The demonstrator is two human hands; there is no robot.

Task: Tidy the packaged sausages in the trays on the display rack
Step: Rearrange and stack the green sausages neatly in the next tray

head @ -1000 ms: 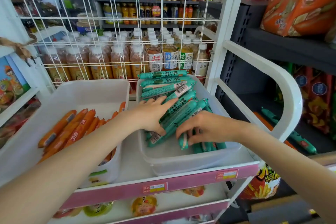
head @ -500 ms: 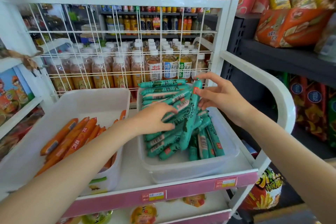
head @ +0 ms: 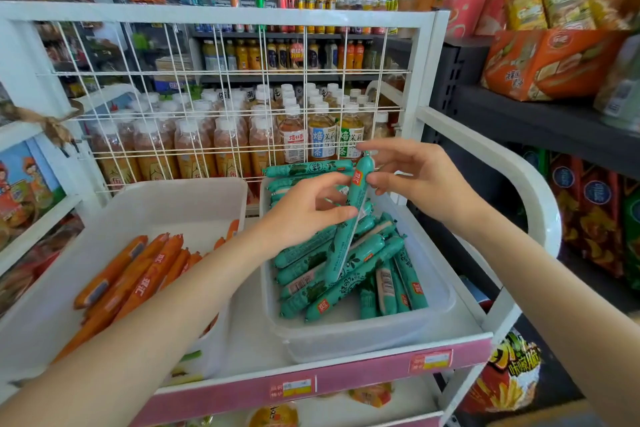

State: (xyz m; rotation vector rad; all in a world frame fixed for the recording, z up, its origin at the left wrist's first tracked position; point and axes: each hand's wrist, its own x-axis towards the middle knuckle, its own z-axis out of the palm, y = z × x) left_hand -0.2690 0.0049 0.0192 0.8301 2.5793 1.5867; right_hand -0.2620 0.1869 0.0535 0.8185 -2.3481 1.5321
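Above the right tray [head: 446, 302], both hands pinch 1 green sausage [head: 356, 194], its red label seemingly "双汇".

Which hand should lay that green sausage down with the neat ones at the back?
Probably the right hand. It pinches the top of the raised green sausage, closest to the neat row at the back of the tray. The left hand holds it lower, toward the jumbled pile.
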